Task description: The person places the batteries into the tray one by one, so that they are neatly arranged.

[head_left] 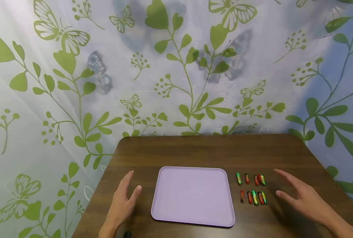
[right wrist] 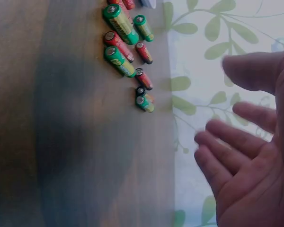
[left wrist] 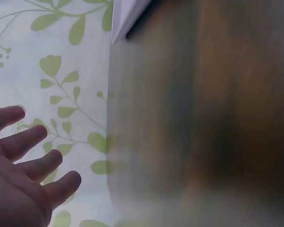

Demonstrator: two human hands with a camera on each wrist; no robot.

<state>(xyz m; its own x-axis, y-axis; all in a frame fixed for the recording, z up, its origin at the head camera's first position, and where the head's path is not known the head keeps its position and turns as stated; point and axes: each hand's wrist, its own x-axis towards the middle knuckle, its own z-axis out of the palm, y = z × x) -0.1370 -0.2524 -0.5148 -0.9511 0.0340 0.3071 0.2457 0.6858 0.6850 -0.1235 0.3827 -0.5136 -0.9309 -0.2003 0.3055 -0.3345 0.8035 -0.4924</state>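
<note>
Several green and red batteries [head_left: 255, 198] lie in two rows on the table, to the right of a flat lavender tray [head_left: 192, 196]. My right hand [head_left: 304, 200] is held just right of the batteries, fingers extended, thumb apart, holding nothing. Seen from the right wrist, a green battery [right wrist: 119, 24] and a red battery [right wrist: 144, 52] lie apart from the fingers [right wrist: 220, 165]. On the tray's other side, my left hand [head_left: 121, 201] has its fingers spread and holds nothing. The left wrist view shows that hand [left wrist: 23, 165] with a corner of the tray above.
The brown wooden table [head_left: 206, 150] has rounded far corners. Behind it and along the sides hangs a pale curtain [head_left: 152, 99] with green leaves and butterflies. A small dark object [head_left: 127, 234] sits at the bottom edge near the left wrist.
</note>
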